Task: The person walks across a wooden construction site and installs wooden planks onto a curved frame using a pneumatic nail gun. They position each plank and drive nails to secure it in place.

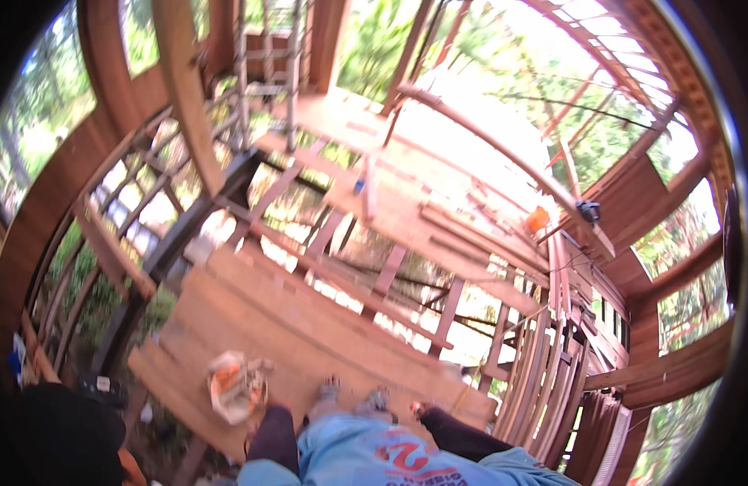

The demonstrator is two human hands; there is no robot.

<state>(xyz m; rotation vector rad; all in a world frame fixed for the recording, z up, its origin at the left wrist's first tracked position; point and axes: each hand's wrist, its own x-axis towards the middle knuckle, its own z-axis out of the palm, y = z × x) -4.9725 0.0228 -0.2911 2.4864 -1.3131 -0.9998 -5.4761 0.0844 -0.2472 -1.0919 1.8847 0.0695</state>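
Note:
My left arm, in a dark sleeve, comes up from the lower edge beside my blue shirt. Only a sliver of my left hand [250, 441] shows past the sleeve, close to a crumpled whitish bag [238, 389] with orange in it. My right arm, also dark-sleeved, reaches inward to my right hand [418, 409], which is small and blurred near my feet. A bit of orange shows at that hand; whether it is held I cannot make out. Fingers of both hands are hidden or smeared. Under my feet lies a platform of wide wooden planks [309, 324].
A person in a black cap [62, 433] is at the lower left. Beyond the planks are open gaps between joists [386, 275]. Boards [544, 381] stand stacked at the right. A ladder [293, 77] rises at the back. An orange object [537, 219] sits near a long beam [487, 146].

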